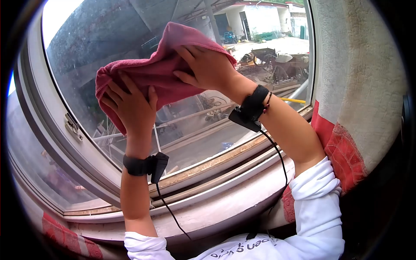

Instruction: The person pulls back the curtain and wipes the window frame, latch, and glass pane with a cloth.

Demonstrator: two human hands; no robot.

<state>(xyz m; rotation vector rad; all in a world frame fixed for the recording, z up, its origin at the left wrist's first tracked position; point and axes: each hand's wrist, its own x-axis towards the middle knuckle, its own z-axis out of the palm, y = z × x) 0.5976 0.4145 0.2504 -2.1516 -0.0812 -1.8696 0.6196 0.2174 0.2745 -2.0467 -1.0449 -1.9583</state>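
A pink-red cloth (158,65) is spread against the glass of a window (186,125). On its left part lies my left hand (130,102), palm toward the glass, fingers spread and pressing the fabric. My right hand (208,69) rests on the cloth's right part, its fingers apart and flat, the fingertips partly in the folds. Between the hands the cloth sags in loose folds, and its top corner stands up above my right hand.
The white window frame (82,151) has a latch (73,128) at the left. Below run the sill (195,206) and sliding tracks. A curtain (355,86) hangs at the right. Cables hang from both wrist straps. Carts and a building show outside.
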